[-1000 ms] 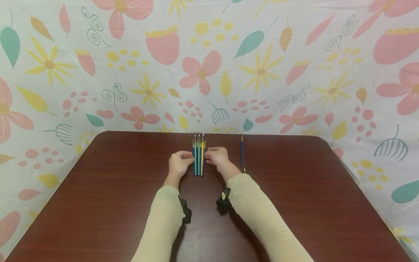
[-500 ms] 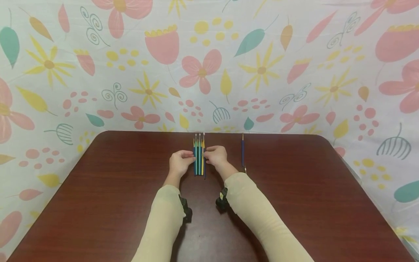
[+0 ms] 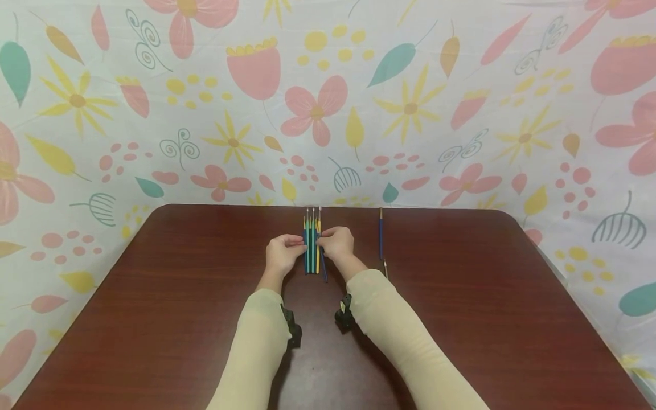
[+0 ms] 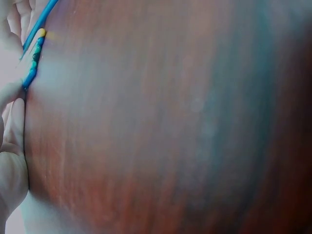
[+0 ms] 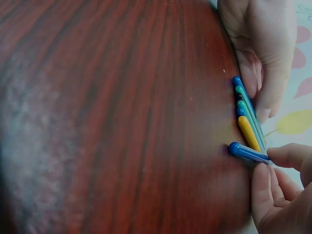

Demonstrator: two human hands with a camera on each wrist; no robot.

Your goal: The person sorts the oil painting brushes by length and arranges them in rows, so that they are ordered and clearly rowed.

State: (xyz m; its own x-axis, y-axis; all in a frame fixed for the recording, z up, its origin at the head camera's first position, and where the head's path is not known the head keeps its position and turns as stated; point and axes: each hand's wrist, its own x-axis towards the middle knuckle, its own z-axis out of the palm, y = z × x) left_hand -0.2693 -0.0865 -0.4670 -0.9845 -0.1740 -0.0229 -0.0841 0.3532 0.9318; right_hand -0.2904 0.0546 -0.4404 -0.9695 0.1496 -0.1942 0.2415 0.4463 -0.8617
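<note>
Blue brush pinched beside a brush row

The person's right hand grasps the blue brush between thumb and fingers, its handle end slanting out from the fingertips. Just left of them lies the row, its left edge touched by the left hand, fingers nearly straight. Another brush lies right of the right fingers.

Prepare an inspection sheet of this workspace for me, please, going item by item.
Surface: dark brown table with visible wood grain.
Job's things: row of brushes, side by side; angled blue brush beside it, out of line; separate blue brush further right; pale-tipped item, partly hidden by the right sleeve.
Clutter: nothing seen.
Grippers: left hand touches the row's left side; right hand pinches the angled blue brush.
Cables: nothing seen.
Surroundings: floral backdrop behind the table.
</note>
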